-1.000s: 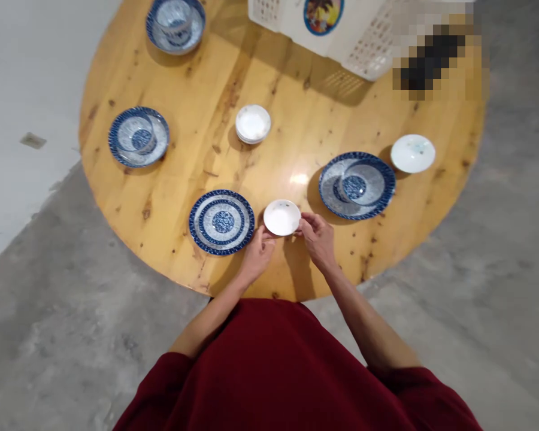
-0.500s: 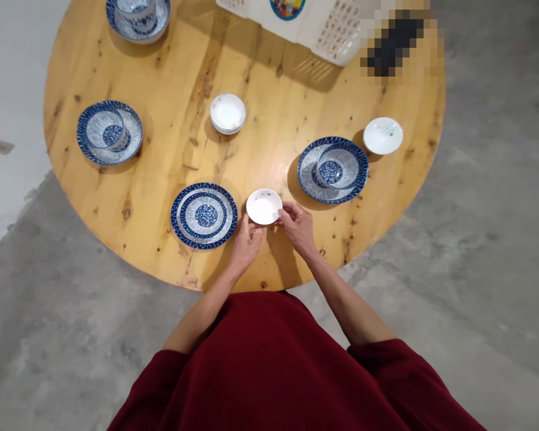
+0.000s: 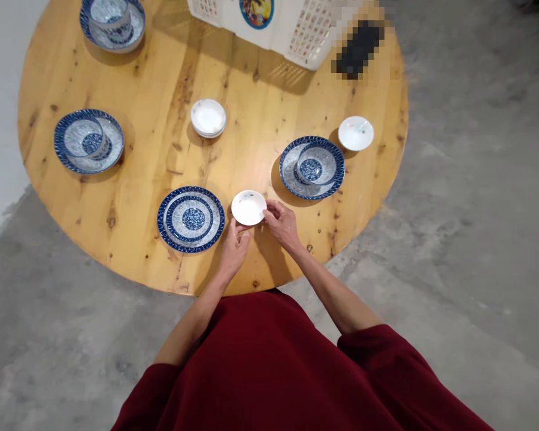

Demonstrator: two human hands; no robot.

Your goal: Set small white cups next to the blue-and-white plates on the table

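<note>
You stand at a round, knotty wooden table (image 3: pixel 240 158) on a grey concrete floor (image 3: pixel 467 239), with a pale wall (image 3: pixel 0 78) to the left. A white perforated plastic basket (image 3: pixel 281 36) sits on its far side. A small white dish (image 3: pixel 248 208) is in front of you, just right of the flat blue-and-white plate (image 3: pixel 191 219). Your right hand (image 3: pixel 282 226) pinches its right rim; your left hand (image 3: pixel 235 246) meets its near-left edge, fingers partly curled, but whether they grip cannot be told.
</note>
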